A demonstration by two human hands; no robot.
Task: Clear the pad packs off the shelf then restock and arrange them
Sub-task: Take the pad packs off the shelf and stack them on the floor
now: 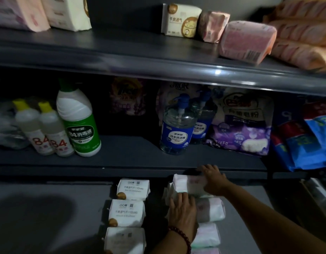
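Fingers of the right hand (213, 180) curl over the far edge of a pad pack (186, 184); left hand (182, 209) fingers lie flat, together, on its near end. White packs (129, 213) at nine o'clock and pink packs (211, 209) at six already line the lower shelf (48, 208) (restocking seems well underway, arranging unfinished).

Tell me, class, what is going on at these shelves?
A person is arranging pad packs on the bottom shelf. The right hand grips the far end of a pink-and-white pad pack at the back of the right-hand row, while the left hand lies flat against its near side. A row of white packs sits alongside to the left. Cleaning bottles stand on the shelf above.
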